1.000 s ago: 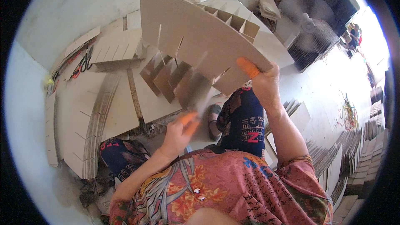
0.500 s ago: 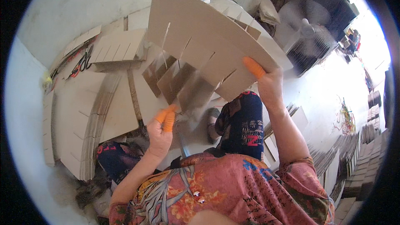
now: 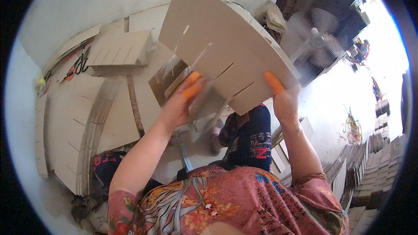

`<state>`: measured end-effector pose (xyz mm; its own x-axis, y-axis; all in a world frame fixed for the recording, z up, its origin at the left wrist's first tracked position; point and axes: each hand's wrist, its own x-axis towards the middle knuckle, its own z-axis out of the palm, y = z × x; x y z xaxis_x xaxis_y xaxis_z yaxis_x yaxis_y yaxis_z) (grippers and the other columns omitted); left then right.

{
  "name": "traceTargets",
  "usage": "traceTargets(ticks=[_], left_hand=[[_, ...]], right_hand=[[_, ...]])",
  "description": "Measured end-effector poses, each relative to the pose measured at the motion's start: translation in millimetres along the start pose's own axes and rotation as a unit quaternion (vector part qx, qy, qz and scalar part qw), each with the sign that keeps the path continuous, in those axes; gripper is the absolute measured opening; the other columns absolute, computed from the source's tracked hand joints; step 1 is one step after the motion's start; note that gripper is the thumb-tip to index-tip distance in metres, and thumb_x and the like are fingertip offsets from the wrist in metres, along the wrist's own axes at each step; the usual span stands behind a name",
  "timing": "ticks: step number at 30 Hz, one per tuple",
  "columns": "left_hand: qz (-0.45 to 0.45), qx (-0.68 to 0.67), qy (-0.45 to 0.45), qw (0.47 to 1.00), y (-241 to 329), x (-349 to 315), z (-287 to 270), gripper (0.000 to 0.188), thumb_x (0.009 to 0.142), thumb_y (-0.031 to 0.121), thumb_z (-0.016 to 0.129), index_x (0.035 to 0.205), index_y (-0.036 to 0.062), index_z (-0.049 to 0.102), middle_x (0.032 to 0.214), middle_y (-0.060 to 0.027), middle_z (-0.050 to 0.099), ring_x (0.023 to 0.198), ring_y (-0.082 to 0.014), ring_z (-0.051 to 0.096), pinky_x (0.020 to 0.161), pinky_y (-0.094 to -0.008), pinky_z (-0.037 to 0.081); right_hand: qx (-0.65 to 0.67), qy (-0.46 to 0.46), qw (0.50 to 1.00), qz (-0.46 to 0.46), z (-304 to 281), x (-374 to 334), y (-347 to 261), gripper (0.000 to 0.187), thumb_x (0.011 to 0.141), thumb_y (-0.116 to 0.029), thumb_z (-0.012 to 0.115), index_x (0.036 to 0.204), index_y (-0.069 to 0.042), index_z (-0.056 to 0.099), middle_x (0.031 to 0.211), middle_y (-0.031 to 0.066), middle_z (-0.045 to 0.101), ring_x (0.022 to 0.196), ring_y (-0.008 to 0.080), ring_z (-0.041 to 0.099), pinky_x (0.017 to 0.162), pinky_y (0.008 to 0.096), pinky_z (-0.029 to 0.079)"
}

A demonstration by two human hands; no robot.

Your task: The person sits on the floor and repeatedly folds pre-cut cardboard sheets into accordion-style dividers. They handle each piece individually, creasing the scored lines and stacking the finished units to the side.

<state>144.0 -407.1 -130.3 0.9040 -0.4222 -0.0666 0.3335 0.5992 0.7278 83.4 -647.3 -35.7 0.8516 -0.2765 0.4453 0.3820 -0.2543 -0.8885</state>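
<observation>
A large brown cardboard sheet (image 3: 226,39) with several slots is held tilted up before me. My right hand (image 3: 285,100), an orange cover on its thumb, grips the sheet's right edge. Smaller cardboard crosspieces (image 3: 163,80) stick out from the slots on the lower left side. Among them is my left hand (image 3: 185,98), with orange covers on two digits, closed around a crosspiece close to the sheet. Motion blurs the crosspieces on its right, and the sheet hides its own far side.
Stacks of slotted cardboard (image 3: 98,135) stand on the left, with another slotted stack (image 3: 122,48) farther back beside scissors (image 3: 78,67). A fan (image 3: 318,39) runs at the back right. More cardboard stacks (image 3: 383,165) line the lower right.
My left hand has moved up and right from the crosspieces' lower ends to in among them. The sheet and my right hand have shifted slightly right and down.
</observation>
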Motion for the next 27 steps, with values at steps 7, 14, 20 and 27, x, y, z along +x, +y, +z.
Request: traceTargets(ticks=[7, 14, 20, 27], left_hand=[[0.006, -0.009, 0.075, 0.997, -30, 22, -6, 0.022, 0.094, 0.019, 0.06, 0.112, 0.0057, 0.063, 0.106, -0.0034, 0.064, 0.104, -0.0148, 0.059, 0.094, -0.0289, 0.044], [-0.011, 0.147, 0.162, 0.976, -60, -35, -22, 0.035, 0.097, 0.025, 0.056, 0.122, 0.0001, 0.059, 0.109, -0.0053, 0.064, 0.099, -0.0128, 0.057, 0.085, -0.0269, 0.044], [0.053, 0.355, 0.197, 0.912, -32, -71, -31, 0.029, 0.1, 0.02, 0.05, 0.112, -0.0024, 0.064, 0.095, -0.0072, 0.067, 0.084, -0.0138, 0.061, 0.077, -0.0272, 0.049], [0.278, 0.452, 0.226, 0.817, -30, -86, -35, 0.024, 0.098, 0.012, 0.053, 0.114, -0.002, 0.063, 0.098, -0.0074, 0.066, 0.091, -0.0153, 0.061, 0.084, -0.0272, 0.048]], right_hand=[[-0.099, -0.062, 0.993, -0.016, 0, -3, -6, 0.015, 0.086, -0.01, 0.071, 0.096, 0.001, 0.071, 0.083, 0.0011, 0.07, 0.074, 0.009, 0.061, 0.066, 0.0261, 0.049], [-0.1, -0.181, 0.977, -0.06, 11, -7, 40, 0.01, 0.086, -0.009, 0.068, 0.093, -0.002, 0.07, 0.07, 0.0102, 0.066, 0.064, 0.0068, 0.054, 0.057, 0.0276, 0.046], [-0.104, -0.167, 0.979, -0.052, 5, -6, 57, 0.011, 0.087, -0.011, 0.068, 0.093, -0.002, 0.07, 0.07, 0.0098, 0.066, 0.063, 0.0062, 0.052, 0.055, 0.0278, 0.045], [-0.185, -0.215, 0.955, -0.082, -6, -8, 71, 0.02, 0.084, -0.009, 0.072, 0.101, 0.001, 0.069, 0.081, 0.0093, 0.07, 0.075, 0.01, 0.063, 0.066, 0.0267, 0.05]])
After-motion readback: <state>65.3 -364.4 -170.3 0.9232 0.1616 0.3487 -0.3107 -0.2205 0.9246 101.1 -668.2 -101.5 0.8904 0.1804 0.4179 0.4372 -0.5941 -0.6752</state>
